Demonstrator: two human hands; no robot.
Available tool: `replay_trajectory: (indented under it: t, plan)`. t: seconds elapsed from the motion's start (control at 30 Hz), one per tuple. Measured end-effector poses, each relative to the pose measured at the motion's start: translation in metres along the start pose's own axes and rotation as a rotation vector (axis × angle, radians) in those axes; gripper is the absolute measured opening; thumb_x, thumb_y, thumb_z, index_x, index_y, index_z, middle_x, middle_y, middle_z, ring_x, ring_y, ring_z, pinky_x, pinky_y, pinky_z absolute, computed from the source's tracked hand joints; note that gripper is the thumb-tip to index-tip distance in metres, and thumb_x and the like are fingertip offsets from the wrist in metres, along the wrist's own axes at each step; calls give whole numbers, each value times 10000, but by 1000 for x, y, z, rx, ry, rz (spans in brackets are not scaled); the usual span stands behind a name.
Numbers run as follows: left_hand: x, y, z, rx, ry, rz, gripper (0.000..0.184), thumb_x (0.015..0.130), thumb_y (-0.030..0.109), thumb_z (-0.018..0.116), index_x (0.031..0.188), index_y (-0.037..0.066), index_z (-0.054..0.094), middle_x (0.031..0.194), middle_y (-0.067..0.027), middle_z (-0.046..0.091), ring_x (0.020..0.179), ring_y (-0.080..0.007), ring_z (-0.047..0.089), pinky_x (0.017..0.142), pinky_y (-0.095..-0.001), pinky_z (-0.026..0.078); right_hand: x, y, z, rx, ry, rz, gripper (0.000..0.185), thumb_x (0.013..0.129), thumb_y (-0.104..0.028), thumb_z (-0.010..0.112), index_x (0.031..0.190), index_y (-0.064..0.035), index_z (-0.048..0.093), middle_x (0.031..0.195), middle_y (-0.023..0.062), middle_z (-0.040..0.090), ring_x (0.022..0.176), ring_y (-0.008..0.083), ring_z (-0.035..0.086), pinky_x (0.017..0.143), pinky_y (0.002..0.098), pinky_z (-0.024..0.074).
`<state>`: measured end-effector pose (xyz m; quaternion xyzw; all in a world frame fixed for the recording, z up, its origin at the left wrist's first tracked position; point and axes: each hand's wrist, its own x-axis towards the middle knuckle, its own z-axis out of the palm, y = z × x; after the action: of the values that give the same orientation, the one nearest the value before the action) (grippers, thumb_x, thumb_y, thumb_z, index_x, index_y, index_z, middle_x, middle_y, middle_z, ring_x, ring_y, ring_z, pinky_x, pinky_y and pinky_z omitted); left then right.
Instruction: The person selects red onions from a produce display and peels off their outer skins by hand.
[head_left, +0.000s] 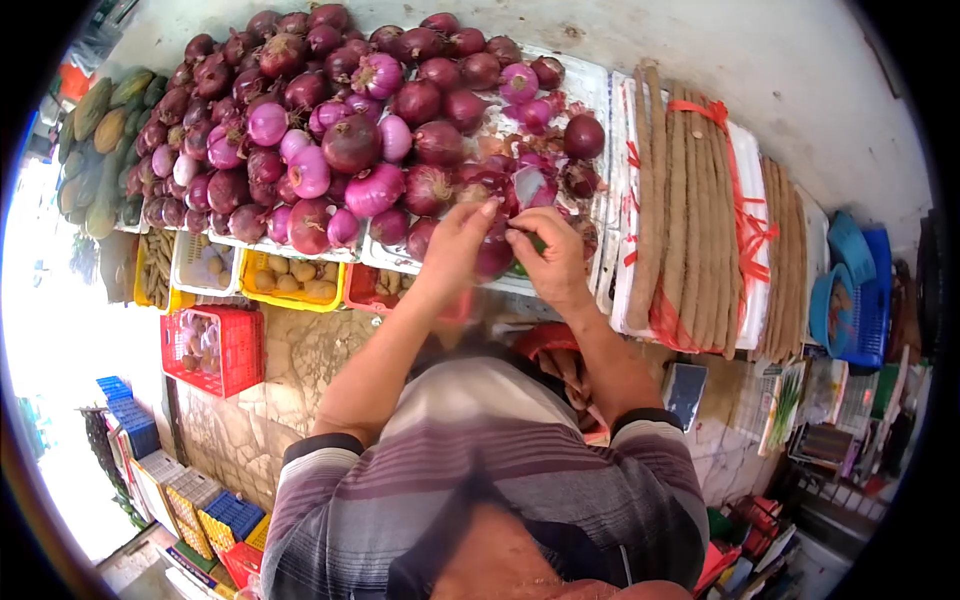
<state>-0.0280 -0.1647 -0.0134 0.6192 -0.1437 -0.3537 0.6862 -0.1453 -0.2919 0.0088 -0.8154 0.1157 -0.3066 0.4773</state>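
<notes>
Both of my hands are close together over the near right part of a big heap of red onions (351, 144). A dark red onion (493, 254) is between them, partly hidden by the fingers. My left hand (459, 240) is closed against the onion's left side, thumb and fingertips together at its top. On the other side my right hand (549, 252) has thumb and index finger pinched by the onion; whatever is in that pinch is too small to make out. Loose onion skins (535, 187) lie just beyond the hands.
Bundled long brown roots (690, 220) with red ties lie to the right. Green gourds (95, 150) are at the far left. Below the onions stand a yellow crate (290, 299) of round tubers and a red crate (240, 350). Blue baskets (870, 300) stand at the right.
</notes>
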Motion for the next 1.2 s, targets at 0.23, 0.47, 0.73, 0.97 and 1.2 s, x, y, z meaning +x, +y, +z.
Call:
replay_trajectory:
  t: [0.23,0.47,0.73,0.97,1.2]
  plan:
    - [5,-14,-7,-110,-54,-89,613,1030,433,585,1374,-73,552,1307,-152,630,1230,-180,547,1066,-316,408,-5,11,1,66,27,140,98,905,-12,678,998,12,694,945,121,689,856,215,674,777,309,526]
    - [3,-21,-4,-136,-75,-11,444,1055,372,564,1300,4,597,1219,-78,644,1115,-149,579,986,-303,457,-6,2,2,-28,125,132,147,908,7,663,1049,-12,697,923,133,680,829,257,679,750,351,530]
    - [-5,3,5,175,70,174,454,994,336,663,1248,-39,622,1129,-107,678,1057,-152,599,954,-298,472,-5,-10,4,-82,102,-79,172,876,16,692,1048,2,695,941,149,656,841,315,662,750,363,531]
    - [0,-4,7,-133,-15,82,388,1034,313,599,1275,10,598,1161,-80,662,1057,-133,610,924,-282,492,-12,8,4,209,205,317,184,916,25,632,1093,2,679,918,131,663,836,250,663,752,323,522]
    - [4,-6,10,-259,-70,60,367,1065,343,542,1317,77,563,1146,-46,656,1002,-116,636,827,-305,547,-14,9,3,-101,194,2,171,934,39,608,1084,-2,678,952,86,650,838,184,628,923,370,527]
